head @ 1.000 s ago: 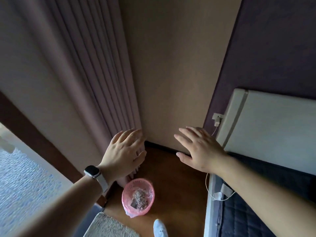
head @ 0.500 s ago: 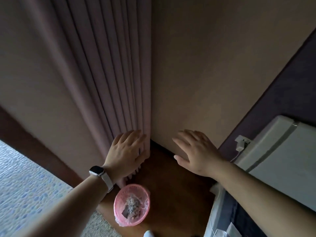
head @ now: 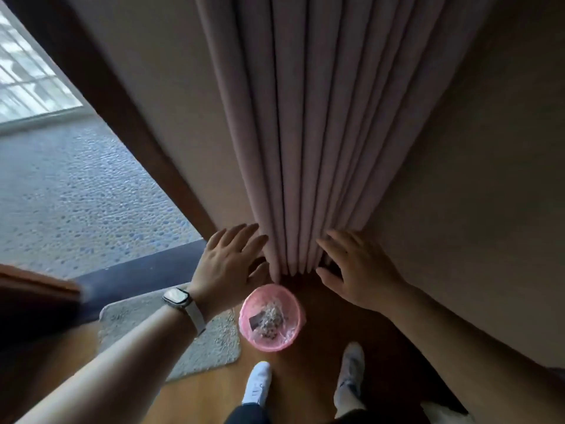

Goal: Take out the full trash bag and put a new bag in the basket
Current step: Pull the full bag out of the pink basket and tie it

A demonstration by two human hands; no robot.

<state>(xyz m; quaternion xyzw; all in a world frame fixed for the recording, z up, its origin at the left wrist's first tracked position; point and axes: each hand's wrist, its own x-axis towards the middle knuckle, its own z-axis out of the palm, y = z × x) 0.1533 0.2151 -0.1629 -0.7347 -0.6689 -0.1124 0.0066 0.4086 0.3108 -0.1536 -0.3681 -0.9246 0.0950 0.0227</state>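
A small pink basket (head: pixel 286 342) stands on the wooden floor below me, lined with a clear pink trash bag (head: pixel 247 301) that holds crumpled white paper and a dark scrap. My left hand (head: pixel 227 266), with a watch on its wrist, hovers above and left of the basket with its fingers spread and holds nothing. To the basket's upper right my right hand (head: pixel 356 270) is stretched out the same way, fingers straight, holding nothing. Both hands are held high above the basket and apart from it.
A pale pink pleated curtain (head: pixel 305 148) hangs just behind the basket, against a beige wall. A grey mat (head: pixel 195 347) lies to the basket's left, with blue speckled flooring (head: pixel 76 194) beyond a dark threshold. My feet in white socks (head: pixel 258 384) stand just before the basket.
The view has swung left: the bed and socket on the right have left the frame and the curtain now fills the centre. Both hands keep their spread pose above the basket.
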